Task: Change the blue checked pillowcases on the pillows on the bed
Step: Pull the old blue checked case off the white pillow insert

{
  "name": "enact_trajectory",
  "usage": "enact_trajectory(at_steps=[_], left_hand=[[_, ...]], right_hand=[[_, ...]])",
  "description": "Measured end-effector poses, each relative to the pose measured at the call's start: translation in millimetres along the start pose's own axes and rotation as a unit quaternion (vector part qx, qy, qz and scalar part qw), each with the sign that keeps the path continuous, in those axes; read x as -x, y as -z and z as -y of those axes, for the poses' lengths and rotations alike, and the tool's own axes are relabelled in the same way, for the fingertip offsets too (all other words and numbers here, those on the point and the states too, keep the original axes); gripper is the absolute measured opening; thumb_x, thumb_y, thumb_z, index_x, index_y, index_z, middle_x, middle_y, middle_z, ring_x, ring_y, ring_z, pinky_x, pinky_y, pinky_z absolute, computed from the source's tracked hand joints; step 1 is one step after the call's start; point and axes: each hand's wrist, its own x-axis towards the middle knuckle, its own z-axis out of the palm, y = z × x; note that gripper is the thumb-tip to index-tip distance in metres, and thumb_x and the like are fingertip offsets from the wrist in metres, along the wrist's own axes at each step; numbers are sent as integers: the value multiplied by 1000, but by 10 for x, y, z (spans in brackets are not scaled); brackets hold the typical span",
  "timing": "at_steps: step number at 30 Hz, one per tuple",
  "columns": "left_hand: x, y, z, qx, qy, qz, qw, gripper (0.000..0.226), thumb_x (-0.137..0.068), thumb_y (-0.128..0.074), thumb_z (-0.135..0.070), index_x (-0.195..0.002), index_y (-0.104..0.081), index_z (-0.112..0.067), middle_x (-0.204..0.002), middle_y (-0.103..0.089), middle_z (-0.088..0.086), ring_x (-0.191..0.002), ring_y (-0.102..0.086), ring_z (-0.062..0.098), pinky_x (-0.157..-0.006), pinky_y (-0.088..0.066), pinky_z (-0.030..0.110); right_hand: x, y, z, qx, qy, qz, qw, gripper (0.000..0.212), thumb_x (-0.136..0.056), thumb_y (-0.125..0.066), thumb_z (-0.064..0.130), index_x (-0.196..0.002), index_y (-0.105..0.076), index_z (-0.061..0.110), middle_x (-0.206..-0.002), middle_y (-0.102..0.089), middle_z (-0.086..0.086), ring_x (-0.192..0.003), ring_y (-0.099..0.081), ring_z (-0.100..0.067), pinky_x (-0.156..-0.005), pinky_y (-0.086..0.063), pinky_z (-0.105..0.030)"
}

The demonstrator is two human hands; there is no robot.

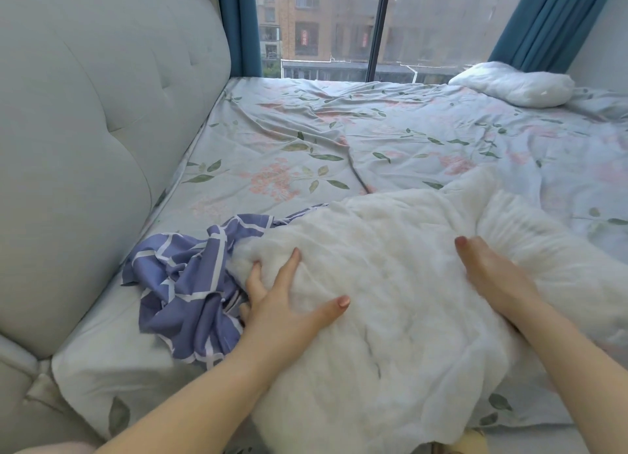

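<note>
Headboard (85,147) is walling off the left. Pillowcase (183,283) is lying bunched between it and near pillow (407,300), crowding that gap. Sheet (339,130) beyond is lying open; far pillow (516,83) is occupying the right corner.

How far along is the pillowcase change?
Done: the far pillow lies bare by the window, and the blue checked pillowcase is crumpled beside the near pillow, off or nearly off it. In hand: the left hand grips that pillow's end; the right hand rests on it, blurred. Left: no fresh pillowcases are in view, so both pillows need covering.
</note>
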Motion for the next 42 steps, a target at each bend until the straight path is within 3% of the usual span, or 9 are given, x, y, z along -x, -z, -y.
enact_trajectory(at_steps=[4, 9, 17, 20, 23, 28, 33, 37, 42], left_hand=[[-208, 22, -61, 28, -50, -44, 997, 53, -64, -85, -51, -110, -59, -55, -134, -21, -7, -132, -30, 9, -106, -22, 17], [-328, 38, -37, 4, -87, -50, 995, 28, -67, -86, -44, -88, -69, -36, -127, -24, -6, -123, -28, 3, -103, -27, 18], [-367, 130, -113, 21, -127, -64, 990, 24, -71, -84, -40, -90, -71, -41, -130, -30, -9, -128, -31, 4, -103, -24, 17], [-463, 269, -233, 22, -184, -100, 978, 31, -77, -82, -34, -105, -71, -41, -138, -36, -12, -128, -35, -3, -107, -29, 17], [-584, 464, -391, 35, -232, -81, 969, 52, -82, -77, -32, -128, -57, -48, -148, -32, -20, -127, -42, -1, -100, -36, 12], [-557, 539, -451, -4, -231, -48, 972, 63, -77, -61, -57, -138, -45, -51, -155, -28, -22, -138, -34, 1, -113, -36, 33], [-229, 215, -202, -122, -197, 8, 973, 77, -71, -46, -75, -142, -40, -45, -155, -26, -6, -145, -21, 12, -117, -23, 32], [-97, 52, -194, -105, -92, 29, 990, 90, -64, -42, -81, -148, -23, -52, -159, 9, -13, -149, 6, 20, -120, -14, 45], [-131, -62, -118, -85, -75, 84, 990, 85, -77, -54, -71, -150, -14, -55, -156, 31, -16, -150, 15, 19, -121, -9, 42]], right_hand=[[105, 34, 61, -10, 47, -4, 999, 107, -39, -1, 106, -78, -48, 19, -75, -58, 3, -73, -53, -18, -71, -39, -40], [193, -29, 26, -41, 64, 12, 997, 91, -47, -43, 101, -84, -70, 22, -77, -72, 11, -77, -66, -9, -78, -53, -39], [262, 111, -39, -274, 5, -48, 961, 69, -67, -79, 58, -81, -62, -8, -79, -65, -29, -61, -59, -19, -62, -49, -36], [285, 246, -6, -417, -39, -132, 898, 35, -80, -79, 28, -70, -57, 3, -66, -67, -9, -60, -59, -18, -65, -53, -31], [236, 409, -108, -471, -76, -240, 845, 45, -82, -77, 26, -58, -39, 19, -51, -42, 7, -45, -38, -10, -42, -33, -17], [171, 471, -391, -365, -181, -404, 819, 48, -69, -75, 45, -58, -42, 11, -66, -42, -7, -62, -39, -22, -59, -41, -37], [210, 380, -234, -45, -166, -235, 957, 48, -82, -68, 54, -105, -59, 12, -117, -57, -18, -112, -51, -39, -93, -41, -47], [238, 230, 24, 119, 23, -228, 966, 83, -72, -54, 83, -139, -42, 36, -152, -27, -2, -139, -22, -32, -110, -13, -62], [10, -110, 29, 164, 146, 13, 975, 99, -53, -7, 104, -142, 4, 64, -159, -21, 7, -136, -32, -30, -110, -31, -50]])
